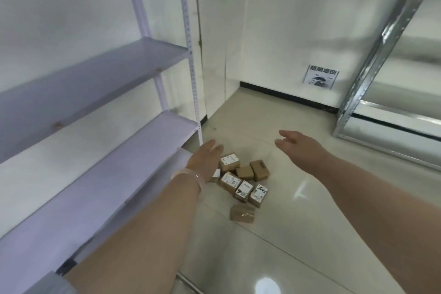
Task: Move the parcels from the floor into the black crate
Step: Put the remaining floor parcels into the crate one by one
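Entry, left to right: white shelving (95, 126) is standing at frame left; left hand (205, 160) is hovering flat and empty over the parcels (241, 181), which are lying clustered on the floor (310, 234) at lower centre; right hand (298, 145) is hovering likewise open-fingered and empty; advisably gripping one outlying box by opposite sides, the black crate not showing.

A white shelf rack (95, 74) is set on the left. A shiny metal rack (360, 83) is seen on the right. A paper sign (321, 76) is stuck low on the wall (274, 19).
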Tool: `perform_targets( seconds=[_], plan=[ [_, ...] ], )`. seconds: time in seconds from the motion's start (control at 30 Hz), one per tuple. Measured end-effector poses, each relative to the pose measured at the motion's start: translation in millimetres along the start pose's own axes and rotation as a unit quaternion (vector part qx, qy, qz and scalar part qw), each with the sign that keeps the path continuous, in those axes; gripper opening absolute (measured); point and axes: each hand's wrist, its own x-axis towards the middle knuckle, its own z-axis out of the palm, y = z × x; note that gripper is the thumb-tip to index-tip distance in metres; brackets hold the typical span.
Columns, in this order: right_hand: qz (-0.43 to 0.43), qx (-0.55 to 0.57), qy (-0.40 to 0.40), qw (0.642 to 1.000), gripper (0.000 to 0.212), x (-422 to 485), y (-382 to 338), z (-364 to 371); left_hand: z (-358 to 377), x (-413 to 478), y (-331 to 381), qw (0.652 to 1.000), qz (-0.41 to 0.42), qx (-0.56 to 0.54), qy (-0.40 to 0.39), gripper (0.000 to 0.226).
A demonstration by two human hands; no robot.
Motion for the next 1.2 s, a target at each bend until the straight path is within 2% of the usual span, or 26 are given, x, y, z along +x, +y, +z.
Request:
perform_targets(
  seconds=[0.07,0.23,0.37,0.4,0.47,0.53,0.67,0.7,0.77,0.83,1.03,1.13,1.2],
  plan=[
    [0.007,0.0,-0.004,1.0,0.053,15.3,18.4,-13.0,19.5,8.7,8.0,1.0,0.01,0.007,-0.003,0.053],
    [0.04,0.005,-0.031,0.999,0.051,54.3,55.0,-11.2,53.7,49.9,4.4,0.996,-0.028,0.079,-0.015,0.049],
    [0.068,-0.002,-0.062,0.996,0.048,92.3,79.7,18.6,66.7,91.3,-14.6,0.997,-0.066,0.046,-0.006,0.023],
    [0.074,-0.008,-0.07,0.995,0.048,103.5,86.2,27.5,68.3,103.7,-22.2,0.997,-0.071,0.042,-0.011,0.024],
    [0.089,-0.021,-0.091,0.992,0.048,127.8,99.2,46.0,70.4,131.0,-39.5,0.995,-0.092,0.034,-0.02,0.041],
    [0.112,-0.031,-0.108,0.987,0.048,154.9,113.7,63.7,72.8,164.9,-61.5,0.992,-0.121,0.025,-0.029,0.045],
    [0.157,-0.058,-0.132,0.977,0.047,211.5,139.8,96.2,78.7,222.9,-103.7,0.979,-0.197,-0.036,-0.027,0.021],
    [0.162,-0.061,-0.134,0.976,0.046,226.5,147.3,104.1,81.6,238.0,-114.9,0.975,-0.214,-0.047,-0.028,0.021],
    [0.173,-0.068,-0.138,0.973,0.044,252.3,164.5,119.2,91.9,266.2,-141.3,0.968,-0.243,-0.055,-0.036,0.039],
    [0.184,-0.072,-0.146,0.969,0.042,274.3,186.5,137.6,105.4,289.4,-166.1,0.962,-0.262,-0.057,-0.046,0.048],
    [0.215,-0.109,-0.233,0.942,0.043,342.7,284.1,219.5,173.4,343.7,-261.2,0.929,-0.355,-0.096,-0.047,0.047],
    [0.217,-0.163,-0.275,0.922,0.045,385.0,342.1,275.2,214.9,371.9,-327.8,0.916,-0.382,-0.12,-0.018,0.045],
    [0.195,-0.221,-0.312,0.903,0.046,408.1,382.9,315.7,250.1,386.6,-369.2,0.887,-0.436,-0.15,0.011,0.044]
  ],
)
